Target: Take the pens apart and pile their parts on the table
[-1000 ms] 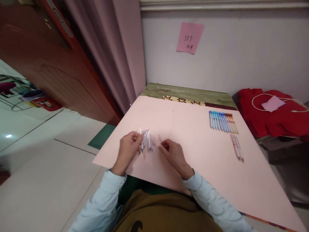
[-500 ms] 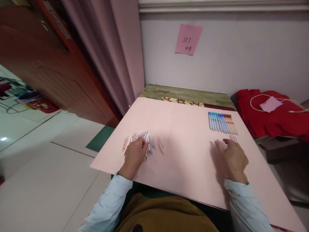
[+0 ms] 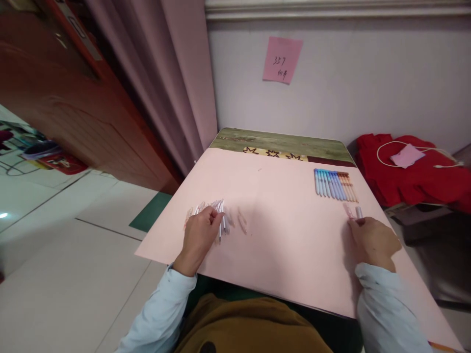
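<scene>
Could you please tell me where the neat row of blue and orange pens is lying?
In the head view, the row of pens lies far right on the pink sheet, just beyond the right hand.

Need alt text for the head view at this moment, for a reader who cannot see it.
A person's left hand rests on a loose pile of pens on a pink sheet, while the right hand touches a few pens lying just short of a neat row of blue and orange pens. A pink note is stuck to the wall behind.
</scene>
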A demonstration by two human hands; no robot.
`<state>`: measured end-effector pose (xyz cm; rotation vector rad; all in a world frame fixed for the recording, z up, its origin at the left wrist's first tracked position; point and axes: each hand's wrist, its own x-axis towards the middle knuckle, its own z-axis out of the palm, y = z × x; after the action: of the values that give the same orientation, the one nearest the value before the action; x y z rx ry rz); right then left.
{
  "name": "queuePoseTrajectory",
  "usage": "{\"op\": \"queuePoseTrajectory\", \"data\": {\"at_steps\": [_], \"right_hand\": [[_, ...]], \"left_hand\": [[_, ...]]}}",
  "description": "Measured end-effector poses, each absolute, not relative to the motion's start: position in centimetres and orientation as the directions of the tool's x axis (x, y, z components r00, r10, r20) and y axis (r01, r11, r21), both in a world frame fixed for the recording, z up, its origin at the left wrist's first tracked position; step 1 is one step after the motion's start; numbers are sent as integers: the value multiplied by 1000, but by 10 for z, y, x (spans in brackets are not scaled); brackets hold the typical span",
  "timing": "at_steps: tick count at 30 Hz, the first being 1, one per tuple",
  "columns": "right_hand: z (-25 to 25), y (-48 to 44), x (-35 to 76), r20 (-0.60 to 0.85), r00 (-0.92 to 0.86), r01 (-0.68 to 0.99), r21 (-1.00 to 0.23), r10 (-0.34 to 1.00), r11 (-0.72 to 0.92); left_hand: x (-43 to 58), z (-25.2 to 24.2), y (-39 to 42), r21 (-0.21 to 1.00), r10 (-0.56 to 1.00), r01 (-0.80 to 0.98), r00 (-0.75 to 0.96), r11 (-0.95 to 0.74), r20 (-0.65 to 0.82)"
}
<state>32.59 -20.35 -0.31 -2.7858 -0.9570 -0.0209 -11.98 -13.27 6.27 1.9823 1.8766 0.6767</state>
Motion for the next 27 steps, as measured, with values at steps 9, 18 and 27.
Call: {"op": "queuePoseTrajectory", "data": {"at_steps": [9, 18, 27], "right_hand": [[48, -197, 192, -44, 473, 312, -926, 880, -214], [41, -195, 75, -337, -327, -448, -767, 883, -459], [37, -198, 76, -381, -361, -492, -698, 851, -520]], "left_hand": [[-84, 54, -141, 975, 948, 131, 243, 177, -205], [-68, 52, -146, 811, 903, -409, 284, 418, -322], [-70, 59, -141, 853, 950, -418, 174, 311, -261]]}}
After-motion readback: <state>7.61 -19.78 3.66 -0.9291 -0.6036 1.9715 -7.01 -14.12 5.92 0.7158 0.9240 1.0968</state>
